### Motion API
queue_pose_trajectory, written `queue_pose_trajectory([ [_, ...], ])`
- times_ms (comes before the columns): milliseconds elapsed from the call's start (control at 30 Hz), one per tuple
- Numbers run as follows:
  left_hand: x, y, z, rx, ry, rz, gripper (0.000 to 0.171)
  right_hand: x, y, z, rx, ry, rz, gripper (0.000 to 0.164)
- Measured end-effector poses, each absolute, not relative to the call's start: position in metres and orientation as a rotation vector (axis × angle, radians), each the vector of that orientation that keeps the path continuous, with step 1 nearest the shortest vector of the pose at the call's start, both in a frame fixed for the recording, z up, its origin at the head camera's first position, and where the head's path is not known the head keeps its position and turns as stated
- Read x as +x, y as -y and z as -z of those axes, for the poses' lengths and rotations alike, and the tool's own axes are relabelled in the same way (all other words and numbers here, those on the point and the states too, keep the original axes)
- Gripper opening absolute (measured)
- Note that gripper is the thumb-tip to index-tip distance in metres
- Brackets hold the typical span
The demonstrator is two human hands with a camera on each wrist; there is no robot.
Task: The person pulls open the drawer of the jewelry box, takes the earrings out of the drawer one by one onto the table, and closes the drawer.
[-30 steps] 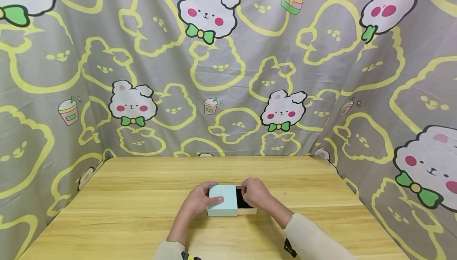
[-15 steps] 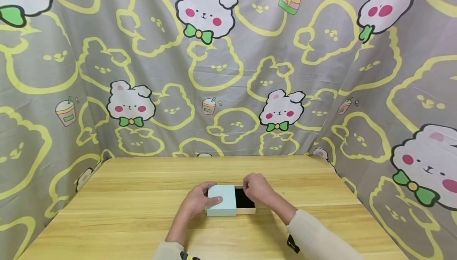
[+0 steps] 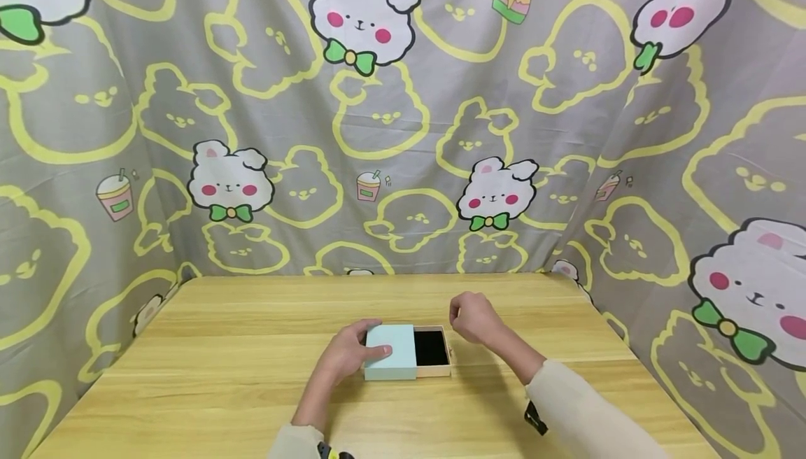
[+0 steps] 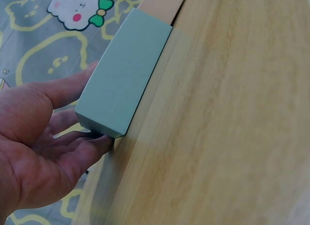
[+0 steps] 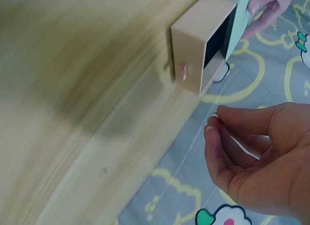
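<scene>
A pale mint drawer-style gift box [image 3: 390,345] lies on the table, its beige inner tray [image 3: 434,371] slid partly out to the right. Black lining [image 3: 431,348] shows inside the tray. My left hand [image 3: 343,355] grips the mint sleeve at its left end, thumb on top and fingers round the far and left sides. Behind and to the right of the tray, my right hand [image 3: 475,317] is raised above the table. In the right wrist view its thumb and fingertips pinch a tiny shiny thing [image 5: 215,115], mostly hidden and too small to identify.
The wooden table [image 3: 252,319] stretches out around the box. A grey curtain [image 3: 403,165] with cartoon bears hangs at the back and both sides. On the tray's end is a small pull tab [image 5: 184,71].
My right hand has lifted out of the tray and moved right and back, uncovering the black lining. My left hand keeps its hold on the sleeve.
</scene>
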State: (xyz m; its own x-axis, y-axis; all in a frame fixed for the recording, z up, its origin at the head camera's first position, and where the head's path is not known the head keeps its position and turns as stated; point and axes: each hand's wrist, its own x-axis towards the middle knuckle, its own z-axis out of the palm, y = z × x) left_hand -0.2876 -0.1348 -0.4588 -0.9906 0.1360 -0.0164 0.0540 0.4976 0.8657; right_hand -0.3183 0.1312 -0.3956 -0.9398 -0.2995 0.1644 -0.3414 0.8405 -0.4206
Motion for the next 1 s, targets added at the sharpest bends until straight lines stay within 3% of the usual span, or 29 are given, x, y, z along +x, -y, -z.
queue_pose_trajectory([
  [1000,-0.29,0.135,0.461,0.177,-2.653,-1.521,0.069,-0.323,-0.206,0.418,0.336,2.933,-0.517,0.023],
])
